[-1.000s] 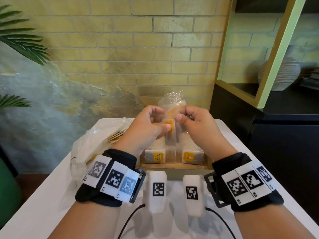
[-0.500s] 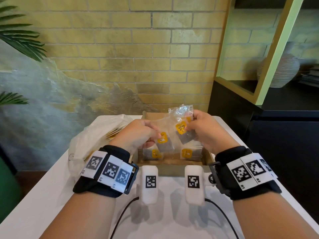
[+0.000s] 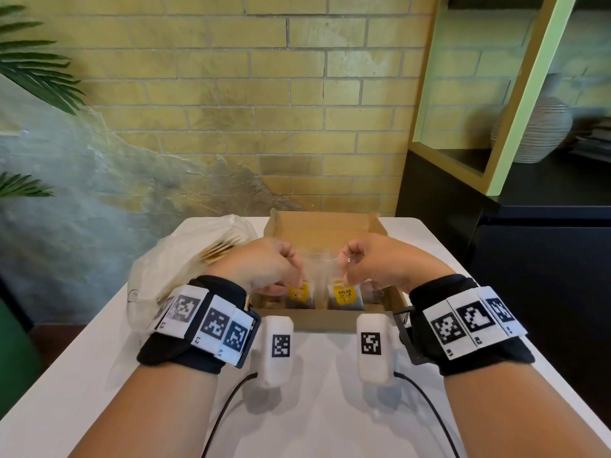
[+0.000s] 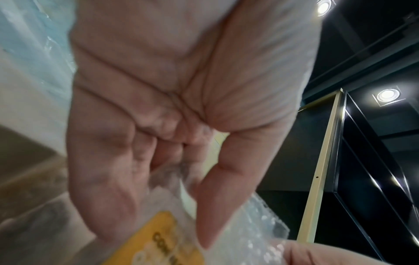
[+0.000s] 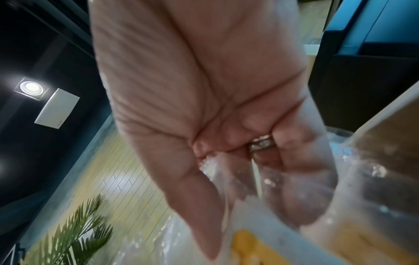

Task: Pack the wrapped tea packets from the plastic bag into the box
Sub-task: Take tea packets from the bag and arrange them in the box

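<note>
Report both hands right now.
Left hand: fingers pinch the top of a wrapped tea packet over the box.
Right hand: pinches a second packet the same way.

The head view looks forward and down from behind both wrists, past the left hand (image 3: 264,266) and right hand (image 3: 380,262) to the box (image 3: 324,226) beyond them. Each wrist view looks up along its palm, very close and blurred. All three share the clear wrapping (image 3: 319,264) between the hands.
</note>
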`<state>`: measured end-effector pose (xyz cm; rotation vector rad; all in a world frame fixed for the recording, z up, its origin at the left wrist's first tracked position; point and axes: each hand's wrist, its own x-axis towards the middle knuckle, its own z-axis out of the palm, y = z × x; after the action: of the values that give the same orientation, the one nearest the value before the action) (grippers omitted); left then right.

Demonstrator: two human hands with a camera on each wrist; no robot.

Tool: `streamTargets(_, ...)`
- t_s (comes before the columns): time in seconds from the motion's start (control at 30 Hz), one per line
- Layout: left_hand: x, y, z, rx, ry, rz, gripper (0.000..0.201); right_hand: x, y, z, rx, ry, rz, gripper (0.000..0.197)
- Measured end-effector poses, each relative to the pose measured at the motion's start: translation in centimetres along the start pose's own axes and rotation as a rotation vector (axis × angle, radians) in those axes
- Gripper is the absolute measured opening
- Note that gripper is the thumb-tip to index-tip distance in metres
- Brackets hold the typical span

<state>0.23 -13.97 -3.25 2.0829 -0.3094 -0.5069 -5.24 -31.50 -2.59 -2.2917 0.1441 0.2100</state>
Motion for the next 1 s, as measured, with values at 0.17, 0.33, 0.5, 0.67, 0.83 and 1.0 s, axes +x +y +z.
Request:
streamTargets(0.17,-0.2,0.1,-0.1,0.032,0.008,0.028,0.022,-0.3,-0.1,-0.3,-0.071,0.090,-0.092,0.009)
streamTargets(0.33,-0.3,0.5,-0.7,-0.023,0.110,0.122,0.017,-0.3,-0.1,-0.8,0.056,0.169,-0.146,0.018)
streamTargets(0.5,-0.2,0.1,-0.6,0.114,0.068,0.078,0.014,-0.5,0.2,-0.6,-0.108,0.001,-0.045,0.014)
streamTargets(0.67,-0.1,-0.1,-0.7,0.153,0.059,0.045,0.018,-0.4,0.5,-1.0,-0.193,-0.021,0.036,0.011)
streamTargets(0.83,0.2,-0.3,-0.9,0.133,0.076,-0.010,0.033,-0.2,0.8,-1.1,-0.069,-0.052,0.086,0.015)
streamTargets(1.0,0.5,-0.7,-0.8,0.144,0.085,0.055,0.020,0.2,1.0,-1.0,-0.002,0.028,0.049,0.005)
